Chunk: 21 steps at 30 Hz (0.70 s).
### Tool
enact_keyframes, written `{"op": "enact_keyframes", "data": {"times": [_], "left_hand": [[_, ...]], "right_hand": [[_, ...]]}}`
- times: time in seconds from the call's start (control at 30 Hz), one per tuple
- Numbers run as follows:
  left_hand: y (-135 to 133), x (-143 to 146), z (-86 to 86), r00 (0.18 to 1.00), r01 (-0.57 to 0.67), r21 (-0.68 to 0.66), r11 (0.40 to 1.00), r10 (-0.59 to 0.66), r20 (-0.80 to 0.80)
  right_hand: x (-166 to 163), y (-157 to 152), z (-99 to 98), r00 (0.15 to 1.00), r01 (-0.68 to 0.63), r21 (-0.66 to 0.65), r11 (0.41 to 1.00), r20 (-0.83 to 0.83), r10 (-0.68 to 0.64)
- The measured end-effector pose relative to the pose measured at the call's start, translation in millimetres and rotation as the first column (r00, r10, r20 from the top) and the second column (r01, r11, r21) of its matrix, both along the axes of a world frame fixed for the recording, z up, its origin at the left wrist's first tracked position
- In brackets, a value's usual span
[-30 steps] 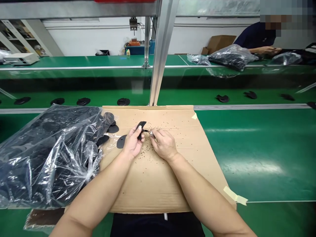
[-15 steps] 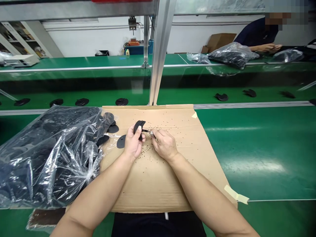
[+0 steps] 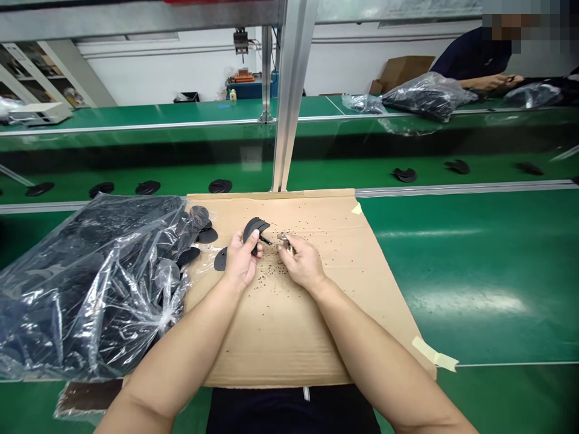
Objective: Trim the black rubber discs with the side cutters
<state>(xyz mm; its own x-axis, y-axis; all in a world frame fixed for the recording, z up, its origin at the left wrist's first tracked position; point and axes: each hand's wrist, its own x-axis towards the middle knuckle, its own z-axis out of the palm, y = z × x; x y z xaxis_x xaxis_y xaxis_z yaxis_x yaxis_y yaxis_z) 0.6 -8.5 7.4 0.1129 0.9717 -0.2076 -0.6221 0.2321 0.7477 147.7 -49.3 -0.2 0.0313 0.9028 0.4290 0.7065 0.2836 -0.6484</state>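
My left hand (image 3: 241, 260) is closed on a curved black plastic part (image 3: 254, 228), whose short dark stem points right. In my right hand (image 3: 304, 263) is a small metal tool that looks like nippers (image 3: 284, 238), mostly covered by my fingers. A short gap separates its tip from the stem. Both hands are over a cardboard sheet (image 3: 280, 349) sprinkled with tiny dark bits. Beside my left hand lies a round black piece (image 3: 221, 260).
A big clear plastic bag (image 3: 90, 289) of black pieces fills the left side, with several discs spilling out. Beyond the cardboard, black parts (image 3: 220, 185) lie spaced along a green belt. A metal post (image 3: 292, 96) rises at centre. Another person (image 3: 474, 57) works back right.
The metal tool has come away from the stem, its jaw now tilted upward. The black part has turned slightly in my left hand, showing more of its curved face.
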Motion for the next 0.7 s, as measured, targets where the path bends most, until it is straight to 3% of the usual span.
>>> {"op": "enact_keyframes", "data": {"times": [0.17, 0.3, 0.47, 0.57, 0.7], "left_hand": [[5.0, -7.0, 2.5, 0.986, 0.131, -0.096, 0.987, -0.119, 0.116], [5.0, -9.0, 5.6, 0.970, 0.216, -0.071, 0.974, -0.205, 0.127], [8.7, -11.8, 3.6, 0.977, 0.198, -0.155, 0.968, -0.182, 0.111], [9.8, -12.7, 4.8, 0.960, 0.252, -0.224, 0.941, -0.215, 0.176], [7.5, -12.1, 7.9, 0.933, 0.329, -0.215, 0.919, -0.282, 0.222]], "right_hand": [[6.0, -1.0, 2.0, 1.000, 0.018, 0.034, 0.999, -0.025, -0.017], [5.1, -4.5, 5.1, 0.999, -0.037, 0.039, 0.999, 0.012, 0.036], [3.4, -8.1, 9.9, 0.988, -0.090, -0.006, 0.996, 0.126, 0.090], [1.9, -9.2, 10.9, 0.972, -0.117, -0.063, 0.991, 0.197, 0.127], [-2.0, -9.8, 11.6, 0.939, -0.146, -0.144, 0.979, 0.290, 0.183]]}}
